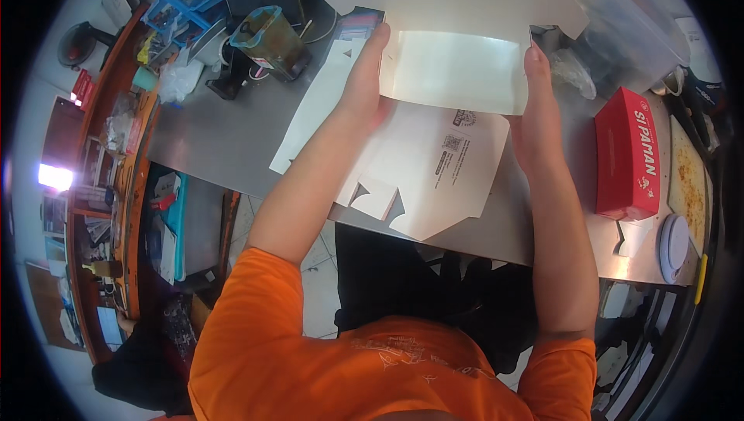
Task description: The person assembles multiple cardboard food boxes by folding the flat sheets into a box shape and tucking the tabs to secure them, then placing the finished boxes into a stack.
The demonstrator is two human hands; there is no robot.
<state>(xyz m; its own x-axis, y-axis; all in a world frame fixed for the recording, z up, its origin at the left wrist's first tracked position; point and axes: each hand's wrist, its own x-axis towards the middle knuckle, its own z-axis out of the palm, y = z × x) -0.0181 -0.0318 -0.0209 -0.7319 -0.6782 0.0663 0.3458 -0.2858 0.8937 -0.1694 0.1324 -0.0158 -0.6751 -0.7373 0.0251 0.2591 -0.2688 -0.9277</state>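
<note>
A grey metal table [225,142] carries a stack of flat white cardboard blanks [434,173] near its front edge. A red carton [626,153] lies toward its right end, and a plastic container of brown liquid [271,37] stands at the back left.

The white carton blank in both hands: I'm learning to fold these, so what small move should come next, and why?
Probably press the two side edges inward to crease the raised panel fully upright. The left hand and right hand already flank the carton blank, whose middle panel is bent up over the flat blanks on the steel table.
</note>
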